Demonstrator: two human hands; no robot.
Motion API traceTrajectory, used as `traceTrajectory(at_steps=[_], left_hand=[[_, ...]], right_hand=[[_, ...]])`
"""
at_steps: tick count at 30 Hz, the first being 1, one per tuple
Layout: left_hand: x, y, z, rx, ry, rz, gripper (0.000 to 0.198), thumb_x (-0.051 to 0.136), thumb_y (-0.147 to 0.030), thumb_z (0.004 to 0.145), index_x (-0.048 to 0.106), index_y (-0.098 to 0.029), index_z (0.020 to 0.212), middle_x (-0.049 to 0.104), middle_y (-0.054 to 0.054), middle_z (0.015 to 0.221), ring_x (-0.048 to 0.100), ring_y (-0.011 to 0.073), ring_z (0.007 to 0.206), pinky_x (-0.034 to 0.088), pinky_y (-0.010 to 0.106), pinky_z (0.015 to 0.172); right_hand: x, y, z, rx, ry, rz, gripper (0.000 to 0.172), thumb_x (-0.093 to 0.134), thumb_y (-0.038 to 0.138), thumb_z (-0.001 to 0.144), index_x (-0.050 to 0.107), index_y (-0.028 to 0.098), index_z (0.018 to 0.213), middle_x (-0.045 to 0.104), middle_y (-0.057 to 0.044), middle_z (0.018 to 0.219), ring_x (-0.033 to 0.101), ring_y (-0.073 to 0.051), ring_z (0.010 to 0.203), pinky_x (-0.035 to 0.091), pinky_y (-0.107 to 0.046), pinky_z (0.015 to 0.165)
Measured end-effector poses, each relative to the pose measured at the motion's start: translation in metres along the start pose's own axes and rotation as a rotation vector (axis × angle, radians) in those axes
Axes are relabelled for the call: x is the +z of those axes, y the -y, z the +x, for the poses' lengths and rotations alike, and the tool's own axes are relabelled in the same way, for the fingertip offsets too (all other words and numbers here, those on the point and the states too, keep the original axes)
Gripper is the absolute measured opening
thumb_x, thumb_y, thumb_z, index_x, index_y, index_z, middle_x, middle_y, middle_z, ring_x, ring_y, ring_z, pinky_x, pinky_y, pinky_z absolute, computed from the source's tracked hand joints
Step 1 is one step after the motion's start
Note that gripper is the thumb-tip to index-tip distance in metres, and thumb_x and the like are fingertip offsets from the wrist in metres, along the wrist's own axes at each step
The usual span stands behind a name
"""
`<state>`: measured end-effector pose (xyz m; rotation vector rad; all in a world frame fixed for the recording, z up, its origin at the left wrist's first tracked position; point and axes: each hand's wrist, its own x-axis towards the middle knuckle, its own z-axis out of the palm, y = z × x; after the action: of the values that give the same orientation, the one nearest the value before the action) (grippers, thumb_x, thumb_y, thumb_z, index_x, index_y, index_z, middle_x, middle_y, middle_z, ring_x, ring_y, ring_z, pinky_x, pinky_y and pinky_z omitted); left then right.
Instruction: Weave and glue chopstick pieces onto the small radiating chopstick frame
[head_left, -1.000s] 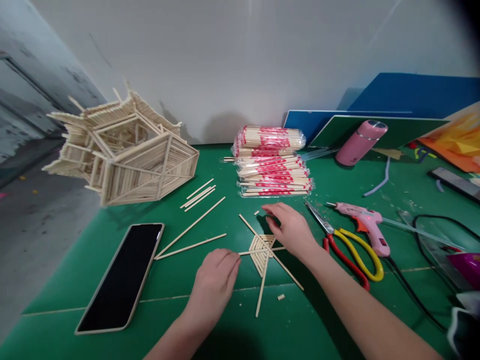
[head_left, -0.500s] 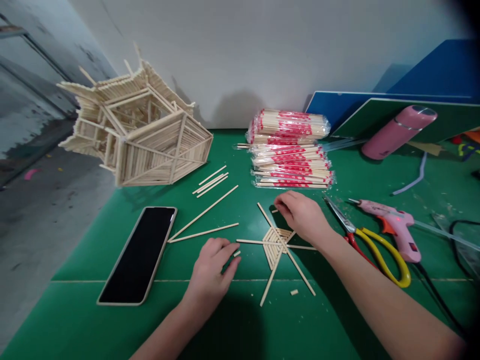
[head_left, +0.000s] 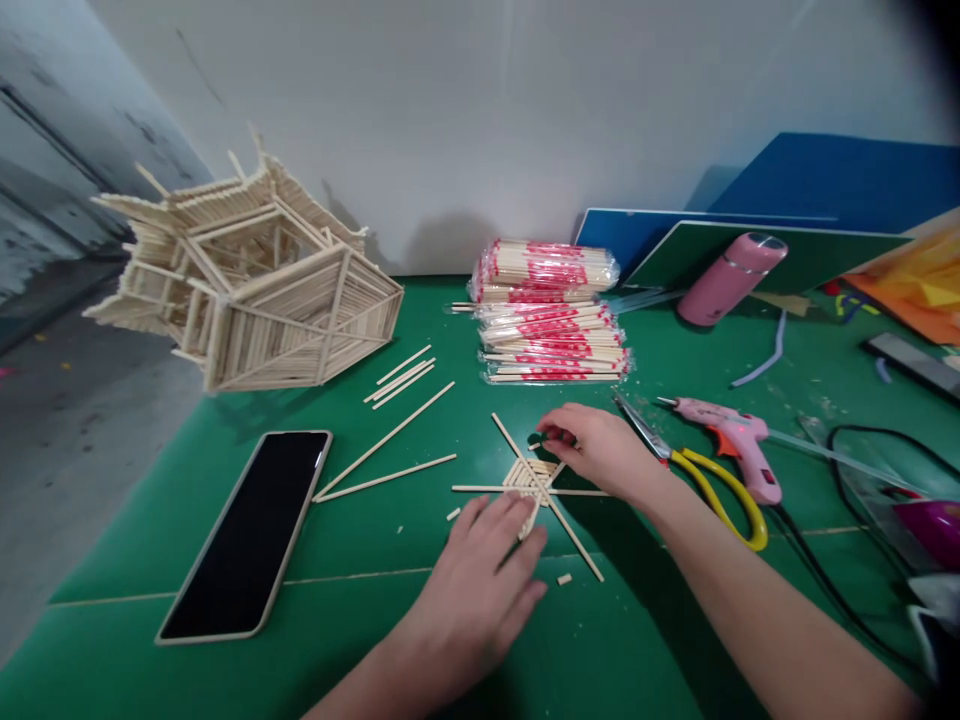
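My left hand reaches palm down over the near left part of a star of crossed wooden sticks, its fingers stretched out and apart. It hides some of the star's lower sticks. Shorter sticks fill the star's gaps in stepped rows. At the star's far side, my right hand has its fingertips closed at a short stick piece. One small offcut lies left of the star, and another offcut lies in front of it.
A stick-built model stands at the back left, behind a phone. Loose sticks lie between phone and star. Wrapped chopsticks sit behind. To the right are scissors, a pink glue gun and a pink bottle.
My left hand has moved right from beside an offcut onto the star, its fingers spreading. My right hand and the short stick piece have come nearer the star. The whole view has shifted slightly.
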<state>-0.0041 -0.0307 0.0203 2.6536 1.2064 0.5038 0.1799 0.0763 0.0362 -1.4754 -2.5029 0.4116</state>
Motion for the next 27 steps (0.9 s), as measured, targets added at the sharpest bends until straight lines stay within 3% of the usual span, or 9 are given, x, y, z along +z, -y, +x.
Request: traceTrajectory(at_steps=[4,8,14,21,23,25,27], left_hand=[[0.006,-0.013,0.009,0.049,0.224,-0.03,0.047,0.036,-0.038,0.084,0.038,-0.016,0.125,0.035,0.01,0.135,0.028,0.0269,0.125,0.025,0.047,0.1],[0.012,-0.016,0.012,-0.001,0.272,-0.079,0.053,0.034,-0.042,0.084,0.035,-0.011,0.128,0.032,0.014,0.136,0.024,0.0278,0.127,0.026,0.046,0.101],[0.018,-0.023,0.011,-0.004,0.195,-0.063,0.055,0.049,-0.032,0.078,0.036,-0.009,0.126,0.031,0.021,0.135,0.023,0.0329,0.126,0.031,0.05,0.097],[0.015,-0.027,0.011,-0.075,0.012,-0.097,0.053,0.048,-0.024,0.078,0.033,-0.005,0.125,0.029,0.022,0.135,0.022,0.032,0.126,0.035,0.048,0.095],[0.011,-0.017,0.016,-0.114,-0.083,-0.081,0.047,0.044,-0.015,0.079,0.036,-0.006,0.123,0.035,0.021,0.132,0.028,0.0296,0.124,0.036,0.046,0.095],[0.008,-0.004,0.023,-0.102,-0.174,-0.078,0.036,0.043,-0.012,0.079,0.046,-0.008,0.115,0.05,0.017,0.118,0.044,0.0258,0.111,0.04,0.043,0.091],[0.005,0.007,0.031,-0.033,-0.184,-0.08,0.027,0.043,-0.013,0.079,0.053,-0.011,0.104,0.059,0.013,0.102,0.053,0.0232,0.096,0.044,0.041,0.083]], right_hand=[[0.0,0.005,0.004,-0.002,0.046,-0.036,0.008,0.057,0.022,0.074,0.062,0.024,0.081,0.061,0.003,0.074,0.056,-0.011,0.068,0.036,-0.019,0.058],[0.008,0.009,0.01,0.007,0.045,-0.067,0.008,0.054,0.019,0.076,0.061,0.021,0.072,0.06,0.0,0.071,0.055,-0.014,0.071,0.034,-0.021,0.058],[0.005,0.006,0.005,0.025,-0.042,-0.002,0.011,0.046,0.022,0.082,0.055,0.018,0.078,0.059,-0.002,0.078,0.054,-0.013,0.074,0.037,-0.022,0.062],[-0.012,0.008,-0.046,0.056,-0.168,0.201,0.011,0.039,0.021,0.086,0.05,0.018,0.083,0.056,-0.002,0.079,0.051,-0.013,0.074,0.038,-0.024,0.066],[-0.006,0.013,-0.061,0.031,-0.135,0.284,0.011,0.041,0.021,0.085,0.051,0.019,0.081,0.056,-0.003,0.079,0.051,-0.014,0.074,0.039,-0.025,0.067],[0.004,0.017,-0.07,0.008,-0.076,0.291,0.012,0.042,0.022,0.085,0.053,0.02,0.082,0.056,-0.003,0.08,0.051,-0.014,0.076,0.039,-0.026,0.068],[0.013,0.02,-0.075,-0.003,-0.033,0.236,0.014,0.041,0.023,0.086,0.055,0.02,0.083,0.056,-0.003,0.08,0.05,-0.015,0.076,0.038,-0.027,0.069]])
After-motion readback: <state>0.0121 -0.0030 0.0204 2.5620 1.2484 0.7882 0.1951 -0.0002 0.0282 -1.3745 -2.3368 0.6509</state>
